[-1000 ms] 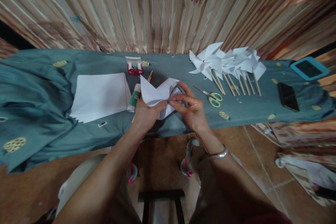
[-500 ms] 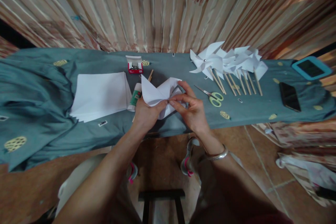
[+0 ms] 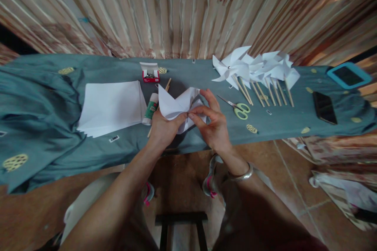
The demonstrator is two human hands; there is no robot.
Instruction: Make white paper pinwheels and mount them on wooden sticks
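Observation:
A white paper pinwheel [image 3: 176,104] with curled blades is held between my hands over the near side of the table. My left hand [image 3: 166,127] grips it from the left, its thumb pressed at the centre. My right hand [image 3: 213,123] pinches at that same centre with thumb and index finger, another finger touching the right blade. Whether a small pin sits between the fingertips I cannot tell. Beside my left hand lies a glue stick [image 3: 150,108] with a green label. Wooden sticks [image 3: 168,85] lie partly hidden behind the pinwheel and hand.
A stack of white paper [image 3: 112,104] lies left. Behind it stands an open red box [image 3: 150,75] of small metal pieces. To the right are scissors [image 3: 240,110], several pinwheels on sticks [image 3: 235,66], a black phone [image 3: 324,108] and a blue-framed tablet [image 3: 349,75]. A stool [image 3: 181,218] is below.
The pinwheel stays between my hands at nearly the same spot. My right fingers have shifted slightly at its centre, and the right blade looks a little more folded.

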